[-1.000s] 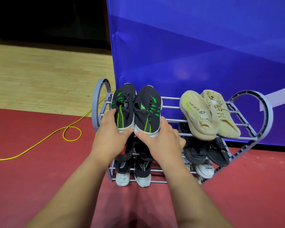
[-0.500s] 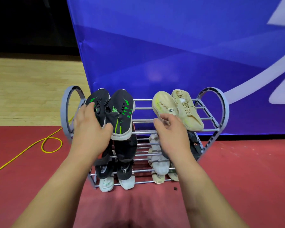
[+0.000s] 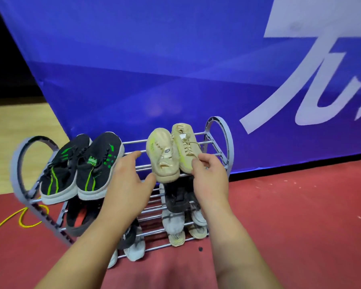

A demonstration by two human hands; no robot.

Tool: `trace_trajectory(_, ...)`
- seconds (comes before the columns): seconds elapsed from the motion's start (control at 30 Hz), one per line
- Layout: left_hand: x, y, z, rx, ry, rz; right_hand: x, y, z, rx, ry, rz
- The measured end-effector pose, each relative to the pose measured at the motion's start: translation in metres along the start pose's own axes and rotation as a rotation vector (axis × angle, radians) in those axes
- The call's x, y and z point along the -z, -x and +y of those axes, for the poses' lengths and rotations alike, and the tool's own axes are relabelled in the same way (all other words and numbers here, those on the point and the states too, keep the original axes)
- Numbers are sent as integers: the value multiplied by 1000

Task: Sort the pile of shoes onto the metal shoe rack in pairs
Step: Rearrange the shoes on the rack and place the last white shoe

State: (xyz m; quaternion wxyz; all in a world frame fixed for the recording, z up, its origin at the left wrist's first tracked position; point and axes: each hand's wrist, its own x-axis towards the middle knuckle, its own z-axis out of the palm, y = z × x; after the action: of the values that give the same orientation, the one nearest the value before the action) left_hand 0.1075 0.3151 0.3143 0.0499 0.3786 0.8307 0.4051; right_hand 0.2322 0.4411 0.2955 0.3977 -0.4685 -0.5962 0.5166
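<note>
Two beige shoes (image 3: 164,155) lie at the right end of the metal shoe rack (image 3: 219,130), top tier, heels toward you, long axes running away. Your right hand (image 3: 211,178) seems to pinch the right one's heel; your left hand (image 3: 129,184) hovers open just beside the other.

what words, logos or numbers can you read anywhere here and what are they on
"RF": white letters on a black shoe on the lowest shelf, the rest hidden.
Blue banner: big white strokes, cut off, no readable word.
Tag on the beige shoe: too small to read.
Green patch on the black and green shoe: blurred.
</note>
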Motion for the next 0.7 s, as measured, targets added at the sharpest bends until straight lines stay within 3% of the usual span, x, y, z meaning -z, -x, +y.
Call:
trace_trajectory(0.43, -66, -26, 13, 118, 98, -87, 64, -9, 41, -70, -1, 53)
trace_trajectory(0.7, -72, -41, -5, 83, 152, -73, 33, -9, 47, -286, -169, -46)
